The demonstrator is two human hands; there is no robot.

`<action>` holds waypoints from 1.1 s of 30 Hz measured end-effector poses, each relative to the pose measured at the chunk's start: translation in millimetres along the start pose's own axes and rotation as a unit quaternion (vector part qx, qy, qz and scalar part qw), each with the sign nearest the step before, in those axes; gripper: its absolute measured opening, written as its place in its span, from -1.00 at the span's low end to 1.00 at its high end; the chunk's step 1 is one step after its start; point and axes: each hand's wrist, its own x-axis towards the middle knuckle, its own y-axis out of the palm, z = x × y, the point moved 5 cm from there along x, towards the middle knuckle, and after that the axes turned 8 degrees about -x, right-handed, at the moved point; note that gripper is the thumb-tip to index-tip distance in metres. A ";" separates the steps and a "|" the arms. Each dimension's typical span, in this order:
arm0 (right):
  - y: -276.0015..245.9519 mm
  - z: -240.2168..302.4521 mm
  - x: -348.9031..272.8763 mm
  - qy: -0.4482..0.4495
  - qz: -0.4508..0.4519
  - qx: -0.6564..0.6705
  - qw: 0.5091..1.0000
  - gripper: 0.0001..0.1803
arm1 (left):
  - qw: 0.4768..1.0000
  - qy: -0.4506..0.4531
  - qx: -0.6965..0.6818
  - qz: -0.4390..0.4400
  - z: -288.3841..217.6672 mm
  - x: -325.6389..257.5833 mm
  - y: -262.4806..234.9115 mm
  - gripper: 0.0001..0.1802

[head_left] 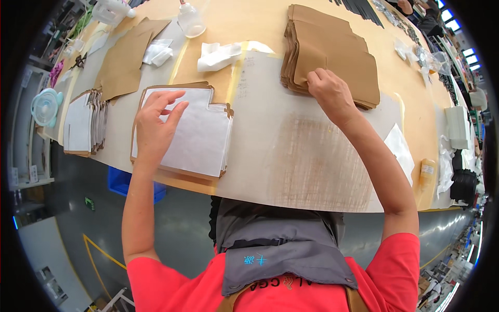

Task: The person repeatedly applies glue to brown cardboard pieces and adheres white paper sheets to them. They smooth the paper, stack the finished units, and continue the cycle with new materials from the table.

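My right hand [331, 95] is closed at the near side of a tall stack of brown cut sheets [340, 44]. Its fingertips pinch the top brown sheet, which bulges slightly beside them; a short dark line, like a slit, runs just beyond the fingers. To the left, my left hand [157, 125] hovers over a stack of white-faced pieces with brown edges [195, 135], notched at one corner. Its thumb and forefinger are apart, and nothing shows between them. The palm hides the left part of that stack.
Left of it stand more white-faced pieces [78, 125] and a brown sheet [122, 62]. Farther back are a clear squeeze bottle [191, 22] and crumpled white paper [218, 56]. A small turquoise fan [46, 107] is at the left edge, a yellowish bottle [427, 174] at right. A blue bin [120, 182] sits below the table.
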 end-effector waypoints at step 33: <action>-8.6 -159.1 -111.4 0.276 -0.105 0.764 0.574 -0.42 | 0.867 0.124 -0.392 0.282 -226.3 48.5 151.2 -0.59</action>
